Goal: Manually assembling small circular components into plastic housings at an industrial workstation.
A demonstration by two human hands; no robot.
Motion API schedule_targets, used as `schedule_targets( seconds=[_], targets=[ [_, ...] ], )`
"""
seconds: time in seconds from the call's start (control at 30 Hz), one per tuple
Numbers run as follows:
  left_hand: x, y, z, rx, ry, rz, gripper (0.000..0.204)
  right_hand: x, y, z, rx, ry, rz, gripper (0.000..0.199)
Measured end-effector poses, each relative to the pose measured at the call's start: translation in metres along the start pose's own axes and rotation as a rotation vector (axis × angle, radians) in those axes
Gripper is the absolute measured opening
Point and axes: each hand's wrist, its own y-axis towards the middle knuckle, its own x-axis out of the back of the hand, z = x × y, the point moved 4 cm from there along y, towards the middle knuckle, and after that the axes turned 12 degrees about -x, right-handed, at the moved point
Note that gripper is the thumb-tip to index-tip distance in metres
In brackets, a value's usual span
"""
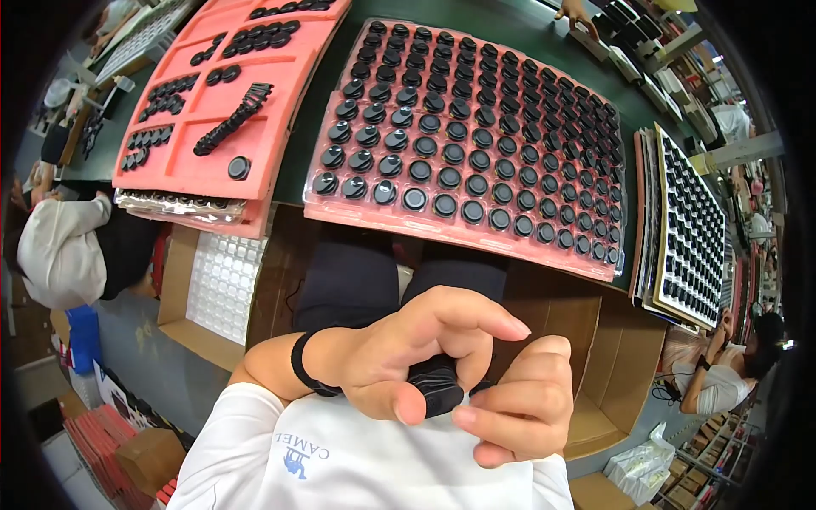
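Note:
In front of my chest, my left hand (399, 336) curls around a black rounded piece with fine ridges (436, 385), its thumb and fingers closed on it. My right hand (529, 404) is just to the right, fingertips pinched together. A small dark bit shows by those fingertips, but I cannot make out what it is. Beyond both hands a clear plastic tray (425, 225) on pink foam carries many rows of round black parts. Some parts at its near left have shinier tops.
At the left lies a pink foam tray (204, 174) with compartments, holding black parts and a curved row of them (234, 119). A white tray of black parts (693, 229) stands right. Cardboard boxes (599, 382) flank my legs. Other people (64, 246) sit at both sides.

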Motion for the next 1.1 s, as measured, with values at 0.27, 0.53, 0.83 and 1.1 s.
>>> schedule_targets(
  seconds=[0.27,0.53,0.83,1.1],
  targets=[
    [0.003,-0.013,-0.036,0.046,0.122,0.024,0.084,-0.019,0.019,0.021,0.004,0.003,0.085,0.027],
    [0.004,-0.032,-0.026,0.367,0.161,-0.110,0.078,-0.045,0.016,0.008,-0.298,-0.015,0.126,0.015],
    [0.056,-0.102,0.035,0.651,-0.409,-0.355,0.059,-0.075,-0.043,-0.067,-0.900,0.354,0.292,0.018],
    [0.048,-0.113,0.046,0.998,-0.048,-0.248,0.033,-0.078,-0.078,-0.084,-1.116,0.474,0.345,0.019]
  ],
)
